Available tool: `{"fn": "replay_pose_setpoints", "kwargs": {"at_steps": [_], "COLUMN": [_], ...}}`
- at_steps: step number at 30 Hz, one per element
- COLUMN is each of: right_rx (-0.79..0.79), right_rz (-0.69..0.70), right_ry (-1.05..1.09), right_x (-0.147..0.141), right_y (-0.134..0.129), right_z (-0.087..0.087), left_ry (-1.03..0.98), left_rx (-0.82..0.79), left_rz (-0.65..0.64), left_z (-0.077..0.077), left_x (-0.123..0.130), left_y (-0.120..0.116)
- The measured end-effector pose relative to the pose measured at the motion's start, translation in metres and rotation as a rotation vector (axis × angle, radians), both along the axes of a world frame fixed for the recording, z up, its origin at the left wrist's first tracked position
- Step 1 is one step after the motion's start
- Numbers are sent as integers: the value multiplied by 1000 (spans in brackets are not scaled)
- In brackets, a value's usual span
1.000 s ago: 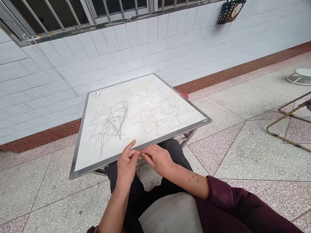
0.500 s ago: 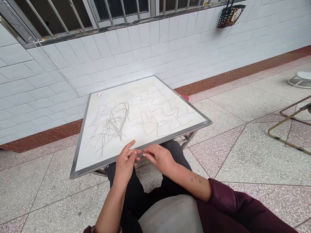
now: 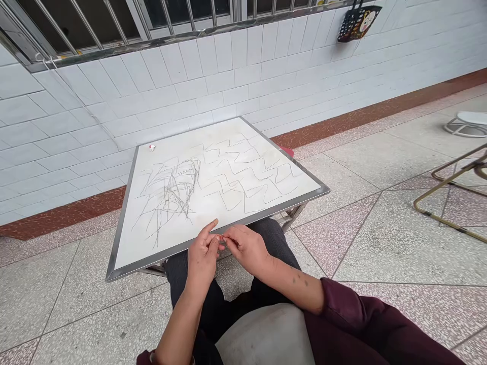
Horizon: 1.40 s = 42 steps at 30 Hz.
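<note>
My left hand (image 3: 204, 253) is at the near edge of a white table (image 3: 213, 218), thumb and fingertips pinched together and one finger stretched out. Its fingertips meet those of my right hand (image 3: 249, 248), which is also closed in a pinch. What lies between the fingertips is too small to make out. On the tabletop, a tangle of thin dark wires (image 3: 177, 187) lies at the left. Bent, wavy wires (image 3: 243, 190) are spread in rows over the right half.
A small red and white item (image 3: 152, 148) sits at the table's far left corner. Behind stands a tiled wall (image 3: 213, 81) with a hanging black basket (image 3: 357, 24). A folding metal frame (image 3: 449, 182) and a white stool (image 3: 470, 121) are at the right.
My left hand has moved slightly right, closer against my right hand. The fingertips of both hands now nearly touch. The whole view has shifted a little.
</note>
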State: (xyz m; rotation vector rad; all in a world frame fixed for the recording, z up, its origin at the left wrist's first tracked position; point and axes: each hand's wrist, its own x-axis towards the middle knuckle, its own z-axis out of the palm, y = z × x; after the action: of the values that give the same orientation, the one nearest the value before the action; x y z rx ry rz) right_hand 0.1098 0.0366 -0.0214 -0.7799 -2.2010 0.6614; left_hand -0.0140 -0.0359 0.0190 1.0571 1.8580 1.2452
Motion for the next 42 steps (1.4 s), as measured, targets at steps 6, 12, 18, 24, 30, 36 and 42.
{"fn": "replay_pose_setpoints", "kwargs": {"at_steps": [6, 12, 18, 24, 30, 36, 42], "right_rx": [-174, -470, -1104, -1385, -1319, -1371, -1440], "right_rz": [42, -116, 217, 346, 215, 180, 145], "right_ry": [168, 304, 431, 606, 610, 716, 841], "right_x": [18, 38, 34, 34, 30, 32, 29], "right_y": [17, 35, 23, 12, 14, 26, 31], "right_z": [4, -2, -11, -6, -15, -23, -33], "left_ry": [-139, -266, -252, -169, -110, -219, -361], "left_rx": [36, 126, 146, 125, 35, 37, 99], "left_rz": [-7, 3, 35, 11, -85, -133, -86], "left_z": [1, 5, 10, 16, 25, 24, 16], "left_x": [-20, -47, -49, -50, -46, -52, -65], "left_y": [4, 1, 0, 6, 21, 30, 33]}}
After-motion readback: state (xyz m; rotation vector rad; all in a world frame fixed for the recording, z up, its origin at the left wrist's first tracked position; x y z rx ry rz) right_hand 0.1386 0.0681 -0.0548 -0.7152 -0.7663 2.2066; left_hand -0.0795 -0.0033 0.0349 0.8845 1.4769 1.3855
